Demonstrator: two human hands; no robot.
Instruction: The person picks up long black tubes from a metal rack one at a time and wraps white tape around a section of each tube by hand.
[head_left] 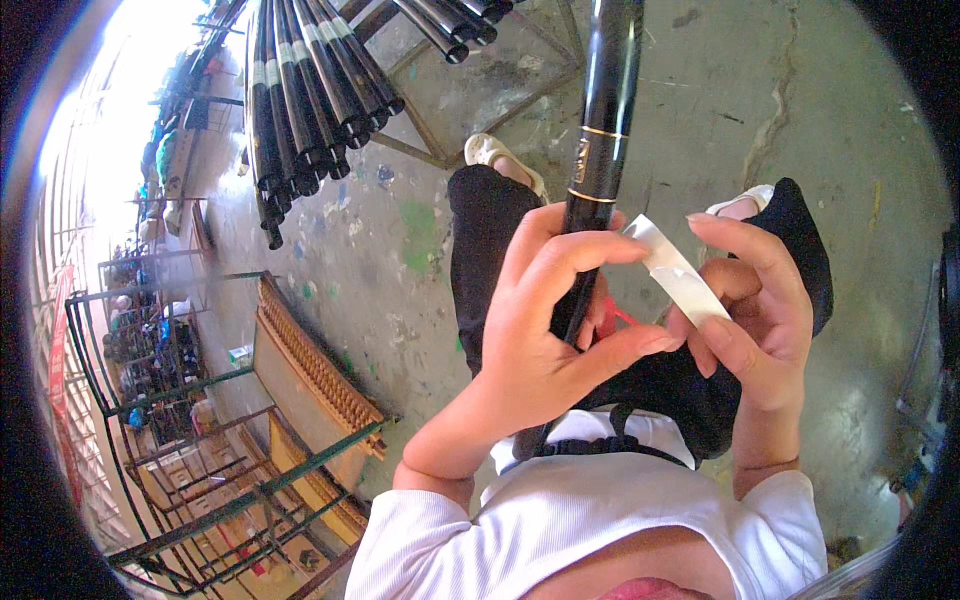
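A glossy black pole (603,110) with thin gold rings rises from between my legs and runs toward the far edge. My left hand (545,325) has its lower fingers curled around this pole. Its index fingertip reaches the upper end of a white strip (680,280), while its thumb is stretched out below. The strip, perhaps paper or tape, has a partly lifted layer near its middle. My right hand (755,310) pinches the strip's lower end between thumb and fingers, with the index finger raised. Something small and red (620,312) shows behind the left hand, too hidden to name.
Several black tubes (310,100) with pale bands lie bundled on a rack at the far left. A metal-framed rack (250,480) holding a notched wooden board (310,350) stands at the near left. My legs (490,260) flank the pole above a stained concrete floor (400,220).
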